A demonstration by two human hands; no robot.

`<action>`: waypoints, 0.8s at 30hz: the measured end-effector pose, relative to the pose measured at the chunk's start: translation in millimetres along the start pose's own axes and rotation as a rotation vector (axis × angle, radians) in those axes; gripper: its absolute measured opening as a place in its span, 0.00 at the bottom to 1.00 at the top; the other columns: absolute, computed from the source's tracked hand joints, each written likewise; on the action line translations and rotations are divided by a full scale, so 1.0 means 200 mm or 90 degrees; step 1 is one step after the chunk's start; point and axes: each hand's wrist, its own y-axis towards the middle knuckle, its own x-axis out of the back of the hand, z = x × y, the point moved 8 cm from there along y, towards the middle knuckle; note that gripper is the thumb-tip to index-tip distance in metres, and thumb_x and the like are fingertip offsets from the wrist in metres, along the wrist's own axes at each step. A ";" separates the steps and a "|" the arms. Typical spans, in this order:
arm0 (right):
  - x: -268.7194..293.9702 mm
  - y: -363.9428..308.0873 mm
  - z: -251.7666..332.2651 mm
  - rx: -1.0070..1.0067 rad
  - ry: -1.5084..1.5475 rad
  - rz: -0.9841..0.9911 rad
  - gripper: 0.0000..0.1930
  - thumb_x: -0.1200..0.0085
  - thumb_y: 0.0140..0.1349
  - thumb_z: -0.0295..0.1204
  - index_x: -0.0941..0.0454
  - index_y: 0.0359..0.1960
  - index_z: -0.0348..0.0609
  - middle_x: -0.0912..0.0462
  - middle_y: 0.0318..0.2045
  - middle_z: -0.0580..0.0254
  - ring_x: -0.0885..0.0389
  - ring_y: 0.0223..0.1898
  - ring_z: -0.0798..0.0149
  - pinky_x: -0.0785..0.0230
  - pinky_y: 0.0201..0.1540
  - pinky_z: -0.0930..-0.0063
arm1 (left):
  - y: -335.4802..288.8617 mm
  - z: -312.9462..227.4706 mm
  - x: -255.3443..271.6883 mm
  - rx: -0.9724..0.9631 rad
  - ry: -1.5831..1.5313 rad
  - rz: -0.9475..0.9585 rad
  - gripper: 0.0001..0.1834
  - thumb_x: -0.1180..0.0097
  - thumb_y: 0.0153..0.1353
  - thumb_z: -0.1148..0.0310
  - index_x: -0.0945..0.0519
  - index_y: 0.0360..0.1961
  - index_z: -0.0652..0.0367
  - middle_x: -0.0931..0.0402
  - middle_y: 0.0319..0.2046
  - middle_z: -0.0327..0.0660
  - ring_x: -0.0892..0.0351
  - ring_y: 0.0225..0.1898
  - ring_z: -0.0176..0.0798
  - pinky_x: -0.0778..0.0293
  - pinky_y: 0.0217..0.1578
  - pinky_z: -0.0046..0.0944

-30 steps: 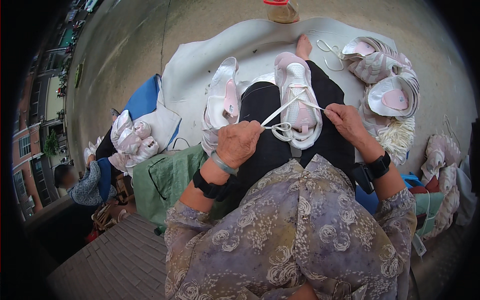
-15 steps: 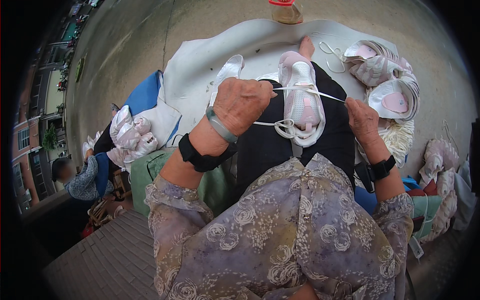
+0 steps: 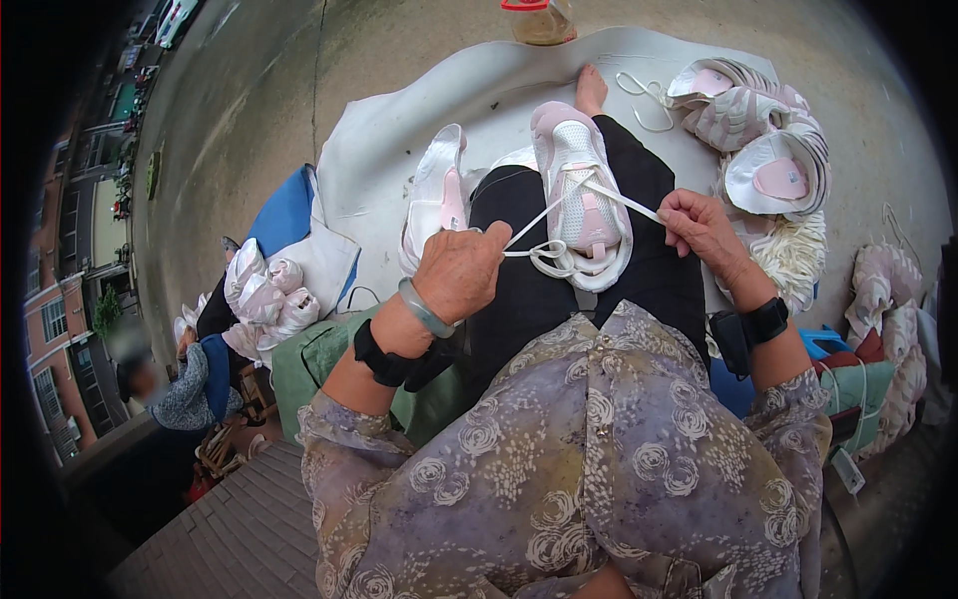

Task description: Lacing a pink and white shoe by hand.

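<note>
Left hand (image 3: pixel 461 270) and right hand (image 3: pixel 702 232) each clamp a grip on the shoe's (image 3: pixel 591 214) lace (image 3: pixel 629 204). Stacked uppers (image 3: pixel 778 178) line the sheet's (image 3: pixel 384 150) right edge.

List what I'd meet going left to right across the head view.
Co-worker's patterned sleeve → pile of pink-and-white shoe uppers → left hand → white-and-pink shoe → right hand → cream lace bundle → far-right uppers.
</note>
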 end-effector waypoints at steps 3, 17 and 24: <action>-0.05 0.00 -0.02 -0.020 -0.041 0.028 0.06 0.51 0.57 0.31 0.28 0.29 0.41 0.30 0.16 0.72 0.33 0.17 0.80 0.39 0.19 0.86 | -0.06 0.11 -0.06 0.079 0.049 -0.019 0.03 0.53 0.48 0.75 0.34 0.26 0.59 0.30 0.14 0.48 0.28 0.20 0.55 0.34 0.20 0.50; -0.35 -0.13 0.15 0.269 -0.381 0.068 0.06 0.50 0.53 0.28 0.29 0.26 0.38 0.29 0.17 0.51 0.28 0.20 0.51 0.37 0.24 0.66 | 0.01 -0.01 0.28 -0.038 0.234 -0.372 0.08 0.46 0.47 0.76 0.25 0.31 0.57 0.31 0.16 0.40 0.32 0.16 0.43 0.38 0.17 0.38; -0.21 -0.05 0.05 0.076 0.020 0.062 0.08 0.57 0.52 0.30 0.30 0.22 0.38 0.29 0.16 0.67 0.33 0.18 0.77 0.40 0.21 0.82 | -0.08 -0.11 0.13 -0.164 0.276 -0.201 0.09 0.50 0.44 0.76 0.27 0.31 0.59 0.38 0.15 0.35 0.34 0.17 0.34 0.40 0.19 0.34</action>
